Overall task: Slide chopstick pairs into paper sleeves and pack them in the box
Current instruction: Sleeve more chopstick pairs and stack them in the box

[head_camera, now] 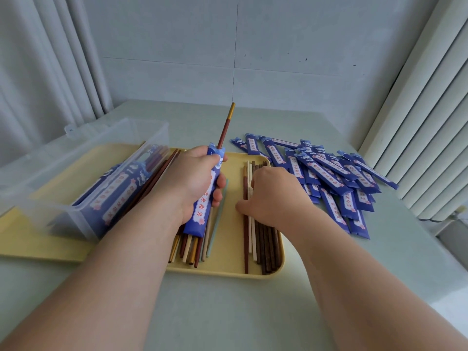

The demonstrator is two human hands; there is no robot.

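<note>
Pale curtains [38, 59] on both sides, a grey wall, and a light green worktop [228, 312] below me. A yellow tray [228, 273] sits mid-worktop. My left hand [192, 178] is wrapped round a blue paper sleeve [205, 209], held above the tray's middle, with one gold-tipped brown chopstick [225, 127] poking well out of its mouth toward the far edge. So we're mid-fill: one stick in, and by my reckoning its partner is wanted.

My right hand [273, 193] is down on the dark chopsticks [268, 247] along the tray's right side, thumb beside a reddish one. Its fingertips are hidden under the knuckles, so I can't tell whether it has pinched one yet. More loose chopsticks [190, 249] lie beneath the sleeve.

Next, I reckon: lift out a matching stick, line its tip up with the sleeve mouth, and feed it in alongside the first. Then the pair goes into the clear box [76, 158] by the left edge, which already holds sleeved pairs. Spare sleeves [336, 173] are heaped toward the right edge.
</note>
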